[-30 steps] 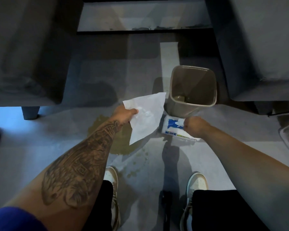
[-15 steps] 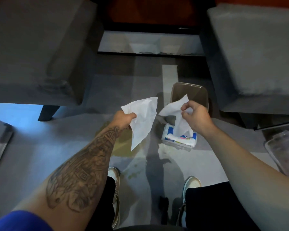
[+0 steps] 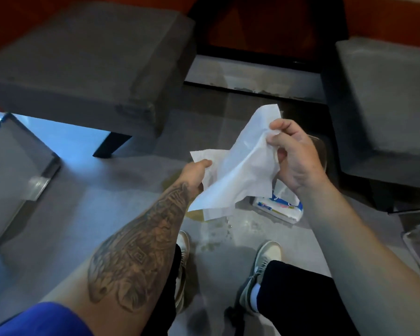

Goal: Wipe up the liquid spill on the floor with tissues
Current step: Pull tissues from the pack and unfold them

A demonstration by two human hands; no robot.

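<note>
The thin, crinkled white paper tissue [image 3: 243, 173] hangs soft and creased in the air between the person's two hands, above the spill. The right hand [image 3: 294, 156] has its fingers curled in and bunches the upper edge of that sheet against the thumb, so one corner stands up above the knuckles. The left hand [image 3: 197, 173], on a tattooed forearm, pinches a second white tissue [image 3: 204, 155] between thumb and closed fingers. This one lies flatter, mostly hidden behind the first.

Below them a yellowish-brown puddle [image 3: 195, 215] sits on the smooth, glossy grey floor [image 3: 70, 214], with small splashes trailing toward the pale sneakers [image 3: 267, 253]. Just to the right of the puddle lies a soft plastic tissue pack printed in white and blue [image 3: 281, 209], a sheet poking up from its slot. A translucent bin [image 3: 321, 151] shows behind the right hand. Blocky grey upholstered seats [image 3: 90, 69] with a matte, fuzzy surface stand on either side.
</note>
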